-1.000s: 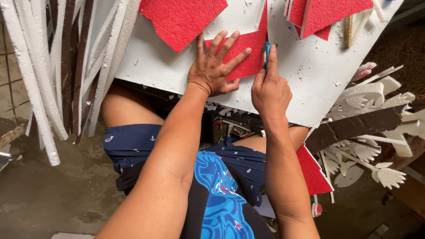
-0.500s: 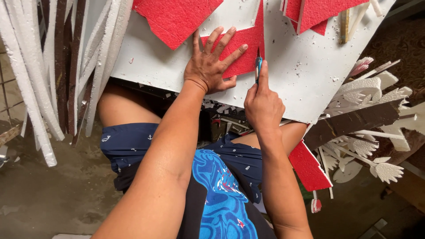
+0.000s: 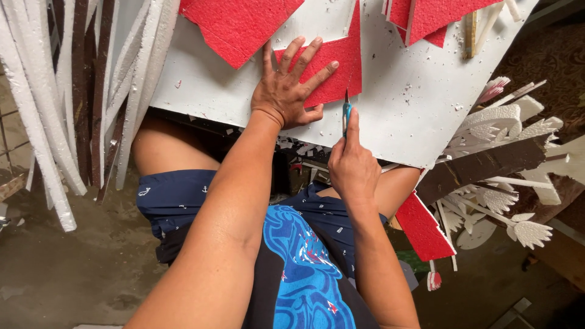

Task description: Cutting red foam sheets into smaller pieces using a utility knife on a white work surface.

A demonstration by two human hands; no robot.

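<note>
Knife (image 3: 346, 113) lower, one red piece (image 3: 329, 70)

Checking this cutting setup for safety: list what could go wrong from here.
1. The left hand lies flat on the red foam piece, fingers spread close to the blue cutter; a slip sideways could nick them.
2. The right hand draws the blade toward the body, with bare thighs just past the white board edge.
3. The board overhangs the lap and might tilt under pressure.
</note>
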